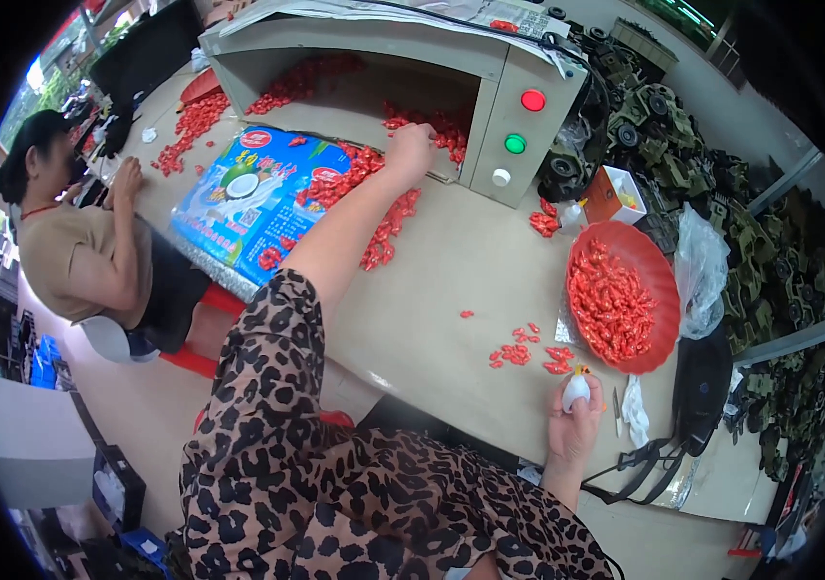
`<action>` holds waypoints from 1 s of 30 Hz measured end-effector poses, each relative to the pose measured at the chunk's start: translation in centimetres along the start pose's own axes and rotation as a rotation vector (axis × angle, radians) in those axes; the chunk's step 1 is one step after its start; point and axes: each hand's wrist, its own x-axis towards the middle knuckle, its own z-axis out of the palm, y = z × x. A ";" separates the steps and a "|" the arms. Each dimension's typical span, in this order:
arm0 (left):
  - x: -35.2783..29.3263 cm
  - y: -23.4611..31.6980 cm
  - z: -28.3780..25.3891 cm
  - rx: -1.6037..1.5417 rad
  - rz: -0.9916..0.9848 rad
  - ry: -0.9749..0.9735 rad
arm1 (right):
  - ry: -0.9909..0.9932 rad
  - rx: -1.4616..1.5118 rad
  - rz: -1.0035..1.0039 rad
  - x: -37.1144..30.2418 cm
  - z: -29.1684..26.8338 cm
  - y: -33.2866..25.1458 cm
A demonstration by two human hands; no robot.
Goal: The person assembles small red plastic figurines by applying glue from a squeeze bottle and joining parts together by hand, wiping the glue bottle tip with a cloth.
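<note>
Grip of left hand (414,145) at red pieces (455,143) hidden, I cannot tell; right hand (572,432) curled round white item (576,389), partly covered.

Soft, even light inside a dark fisheye ring

We see the tabletop (441,280) bright under soft, even light, its shadows faint. Glare washes out the window (37,75) at upper left, while the grey machine (501,116), top centre, is dim inside. We find straight edges bowing toward the black rim, and a blurred patch over the head of the seated person (98,246)
</note>
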 end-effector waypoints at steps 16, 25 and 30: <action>-9.8 6.4 -5.2 -0.649 -0.186 -0.215 | 0.091 0.398 0.118 -0.2 -1.3 0.3; -27.7 14.0 -4.6 -1.347 -0.439 -0.396 | 0.063 0.390 0.084 -0.9 0.3 1.5; -28.3 14.9 -3.5 -1.229 -0.308 -0.348 | 0.066 0.198 0.010 -1.3 1.2 2.0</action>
